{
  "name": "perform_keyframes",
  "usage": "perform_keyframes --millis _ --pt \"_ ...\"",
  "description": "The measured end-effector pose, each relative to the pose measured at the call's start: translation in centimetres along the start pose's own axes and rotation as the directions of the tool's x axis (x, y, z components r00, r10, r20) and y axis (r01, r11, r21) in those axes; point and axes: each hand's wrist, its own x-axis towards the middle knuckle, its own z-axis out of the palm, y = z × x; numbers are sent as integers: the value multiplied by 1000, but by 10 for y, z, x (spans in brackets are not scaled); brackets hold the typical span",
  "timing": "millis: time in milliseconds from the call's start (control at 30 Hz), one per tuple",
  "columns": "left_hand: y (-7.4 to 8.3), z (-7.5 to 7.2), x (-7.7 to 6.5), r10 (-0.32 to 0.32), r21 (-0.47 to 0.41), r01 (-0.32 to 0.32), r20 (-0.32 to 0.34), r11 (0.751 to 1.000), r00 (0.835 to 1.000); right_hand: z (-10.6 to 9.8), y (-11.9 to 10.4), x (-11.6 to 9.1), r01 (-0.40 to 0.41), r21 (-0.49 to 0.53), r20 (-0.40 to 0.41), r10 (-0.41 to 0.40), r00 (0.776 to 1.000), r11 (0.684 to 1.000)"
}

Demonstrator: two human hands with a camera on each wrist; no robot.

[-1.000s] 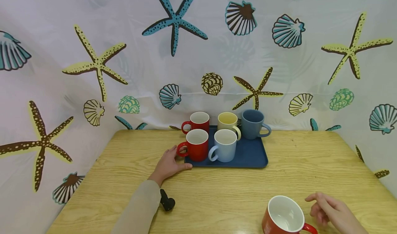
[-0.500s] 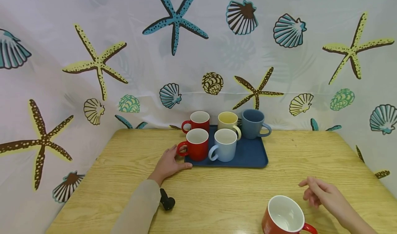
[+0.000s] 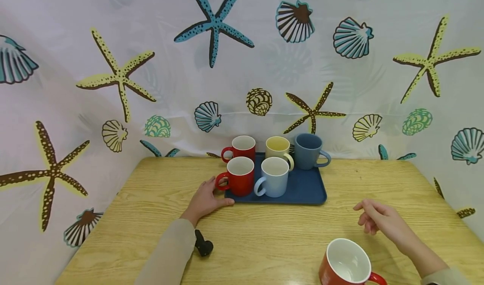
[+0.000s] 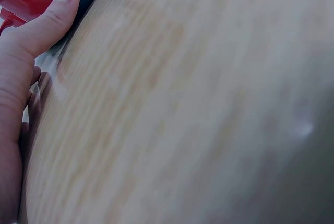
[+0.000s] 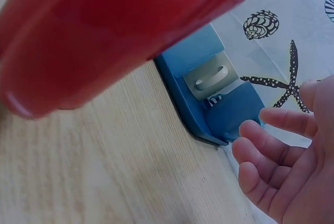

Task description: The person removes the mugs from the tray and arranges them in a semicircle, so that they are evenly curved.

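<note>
My left hand (image 3: 206,200) holds the left front corner of a dark blue tray (image 3: 302,194), its thumb against the front rim; the red mug's handle partly hides the fingers. In the left wrist view, the thumb (image 4: 52,23) lies along the tray edge. On the tray stand a front red mug (image 3: 242,178), a back red mug (image 3: 243,146), a light blue mug (image 3: 274,180), a pale yellow mug (image 3: 277,150) and a darker blue mug (image 3: 307,152). My right hand (image 3: 383,222) hovers with loosely curled fingers, holding nothing, beyond a nearer red mug (image 3: 345,264).
The wooden table (image 3: 264,234) runs back to a hanging cloth (image 3: 242,71) printed with shells and starfish. A small black object (image 3: 204,245) shows beside my left sleeve (image 3: 170,251). The near red mug's handle points right.
My right hand has moved forward and slightly left, away from the near red mug's handle. The left hand, tray and mugs have stayed in place.
</note>
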Motion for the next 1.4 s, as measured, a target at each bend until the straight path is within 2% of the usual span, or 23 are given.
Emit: perform_keyframes --millis 267,833,1133,1400 --pt "0 -1 1 2 11 -2 -7 1000 1000 -3 -2 22 -1 -37 19 2 1000 999" --pt "-4 2 1 1 5 -1 -19 1000 1000 1 1 58 21 -91 4 -21 1000 996" --pt "-4 2 2 12 4 -12 -17 1000 1000 2 -3 80 37 -97 14 -36 999 995" --pt "-2 1 1 -16 2 16 -21 1000 1000 0 -5 105 24 -83 8 -23 1000 996"
